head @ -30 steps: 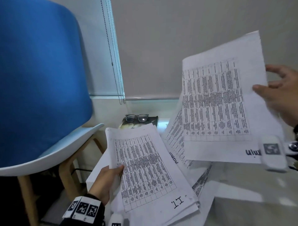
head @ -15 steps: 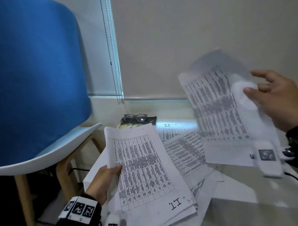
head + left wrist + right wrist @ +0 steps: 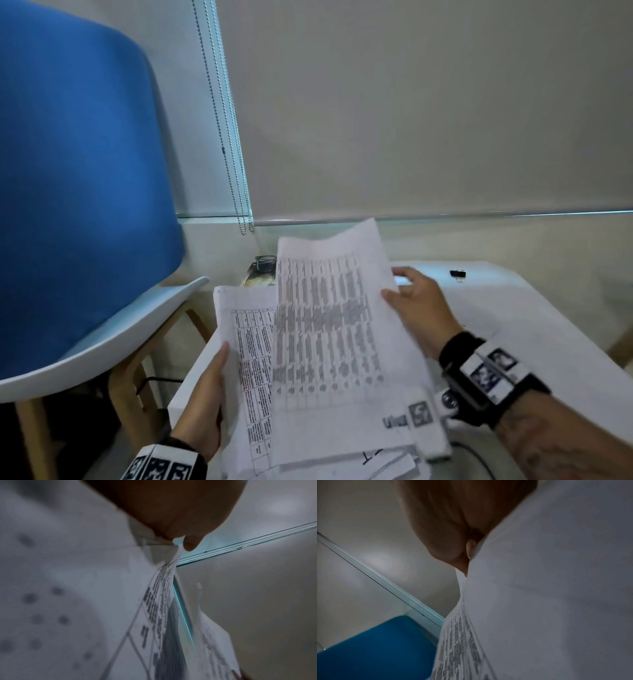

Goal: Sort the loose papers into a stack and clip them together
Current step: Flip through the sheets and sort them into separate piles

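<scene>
A stack of printed sheets point(image 3: 253, 363) with tables of text lies low in the head view, and my left hand point(image 3: 205, 394) grips its left edge, thumb on top. My right hand point(image 3: 416, 308) holds another printed sheet point(image 3: 329, 329) by its right edge and lays it over the stack. In the left wrist view my thumb point(image 3: 190, 543) pinches the paper edge point(image 3: 164, 588). In the right wrist view the held sheet point(image 3: 547, 595) fills the right half under my fingers point(image 3: 453, 545). A black binder clip point(image 3: 458, 274) sits on the white table point(image 3: 534, 308) at the far right.
A blue chair point(image 3: 68, 192) with wooden legs stands close on the left. Glasses point(image 3: 265, 263) rest on a dark booklet behind the papers. A window blind with a bead chain point(image 3: 236, 178) hangs behind.
My right hand has swung its sheet down and left from the upper right onto the stack in my left hand. The view has shifted, so the binder clip is now in sight.
</scene>
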Demonstrator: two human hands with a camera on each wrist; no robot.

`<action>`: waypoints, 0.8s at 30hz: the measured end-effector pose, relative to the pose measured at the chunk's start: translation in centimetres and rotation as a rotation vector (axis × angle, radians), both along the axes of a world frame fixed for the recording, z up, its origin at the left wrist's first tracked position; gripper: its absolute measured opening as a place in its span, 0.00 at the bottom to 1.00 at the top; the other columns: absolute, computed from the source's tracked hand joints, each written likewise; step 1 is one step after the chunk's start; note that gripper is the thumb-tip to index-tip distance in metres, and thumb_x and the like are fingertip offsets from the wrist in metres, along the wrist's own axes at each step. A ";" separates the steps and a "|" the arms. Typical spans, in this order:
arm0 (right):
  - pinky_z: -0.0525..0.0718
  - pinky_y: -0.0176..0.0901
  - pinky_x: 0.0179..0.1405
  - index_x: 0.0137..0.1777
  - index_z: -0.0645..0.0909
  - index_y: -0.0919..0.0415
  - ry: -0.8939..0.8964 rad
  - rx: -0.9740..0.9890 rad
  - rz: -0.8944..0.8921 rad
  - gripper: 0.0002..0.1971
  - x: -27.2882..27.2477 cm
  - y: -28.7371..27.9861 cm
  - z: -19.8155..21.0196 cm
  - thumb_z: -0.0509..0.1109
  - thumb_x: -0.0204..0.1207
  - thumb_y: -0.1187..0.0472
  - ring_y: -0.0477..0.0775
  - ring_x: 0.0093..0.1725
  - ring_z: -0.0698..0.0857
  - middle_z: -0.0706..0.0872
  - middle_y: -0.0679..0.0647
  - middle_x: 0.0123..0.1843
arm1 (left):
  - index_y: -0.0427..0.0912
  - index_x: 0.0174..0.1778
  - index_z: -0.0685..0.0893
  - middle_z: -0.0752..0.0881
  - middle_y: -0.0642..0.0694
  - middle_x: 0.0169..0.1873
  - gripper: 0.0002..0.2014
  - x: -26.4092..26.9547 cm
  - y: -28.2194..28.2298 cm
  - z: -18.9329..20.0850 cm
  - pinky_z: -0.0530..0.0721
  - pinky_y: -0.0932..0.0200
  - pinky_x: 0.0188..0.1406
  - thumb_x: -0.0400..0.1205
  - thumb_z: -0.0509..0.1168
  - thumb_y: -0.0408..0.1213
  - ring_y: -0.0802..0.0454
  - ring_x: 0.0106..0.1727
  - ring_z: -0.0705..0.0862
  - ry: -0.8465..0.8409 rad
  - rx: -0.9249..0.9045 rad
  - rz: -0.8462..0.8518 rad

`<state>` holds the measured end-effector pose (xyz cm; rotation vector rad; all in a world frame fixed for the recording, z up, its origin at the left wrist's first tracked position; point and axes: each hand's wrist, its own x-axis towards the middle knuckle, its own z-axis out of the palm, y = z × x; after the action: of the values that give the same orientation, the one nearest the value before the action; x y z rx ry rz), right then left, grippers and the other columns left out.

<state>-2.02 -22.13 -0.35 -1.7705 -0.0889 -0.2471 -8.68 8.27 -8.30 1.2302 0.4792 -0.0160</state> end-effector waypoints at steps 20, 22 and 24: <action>0.75 0.56 0.72 0.77 0.69 0.45 0.299 -1.362 0.427 0.46 10.7 -1.5 0.6 0.87 0.59 0.47 0.56 0.74 0.72 0.73 0.50 0.77 | 0.33 0.52 0.87 0.90 0.35 0.48 0.12 0.1 -0.8 1.1 0.79 0.50 0.60 0.74 0.76 0.22 0.38 0.50 0.87 0.049 0.400 -0.049; 0.74 0.60 0.72 0.79 0.66 0.43 0.307 -1.454 0.457 0.50 12.5 -0.4 0.4 0.88 0.56 0.46 0.58 0.77 0.71 0.71 0.50 0.78 | 0.30 0.63 0.83 0.87 0.28 0.57 0.28 0.8 -1.4 1.3 0.77 0.49 0.65 0.67 0.83 0.27 0.32 0.60 0.84 0.050 0.446 -0.039; 0.76 0.59 0.70 0.76 0.68 0.44 0.304 -1.512 0.503 0.50 14.0 0.3 0.1 0.89 0.54 0.45 0.60 0.75 0.73 0.73 0.52 0.75 | 0.22 0.71 0.76 0.80 0.16 0.65 0.59 2.1 -1.6 0.3 0.76 0.48 0.68 0.50 0.88 0.54 0.23 0.72 0.77 0.038 0.507 -0.002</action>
<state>11.98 -21.85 -0.24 -3.1397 -0.6152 0.6462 -6.61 6.70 -7.96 1.7293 0.5331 0.0855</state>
